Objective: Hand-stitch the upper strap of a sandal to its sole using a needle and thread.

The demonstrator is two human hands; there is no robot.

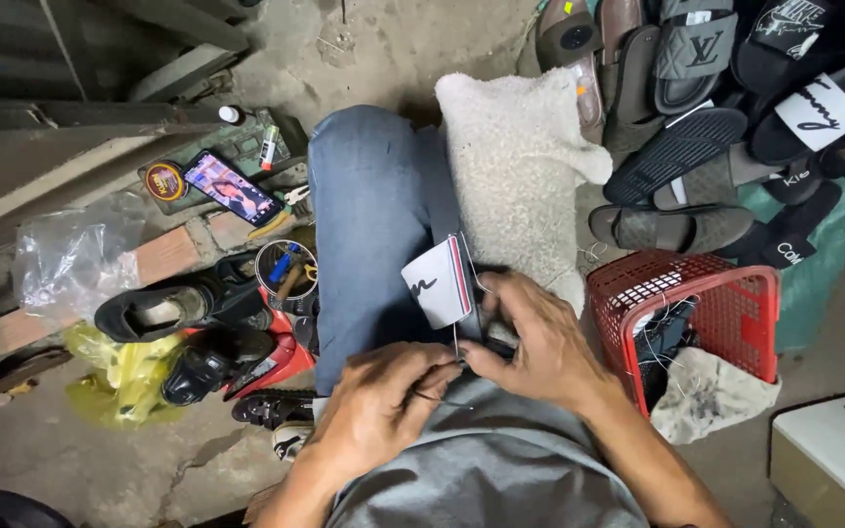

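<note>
A bare concrete floor (pixel 100 460) carries everything. At nine o'clock lie a clear plastic bag (pixel 70 256), a yellow bag (pixel 127 376) and black shoes (pixel 173 308). Toward ten o'clock a phone (pixel 232 189) rests on a tray (pixel 246 152). A red basket (pixel 711 303) stands at three o'clock, a grey rag (pixel 711 396) against it. Slippers (pixel 696 117) pile at one o'clock; a white box (pixel 833 460) sits at four.

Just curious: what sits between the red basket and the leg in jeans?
In the head view, a cream fleecy cushion lies between the red basket and the jeans leg.
</note>
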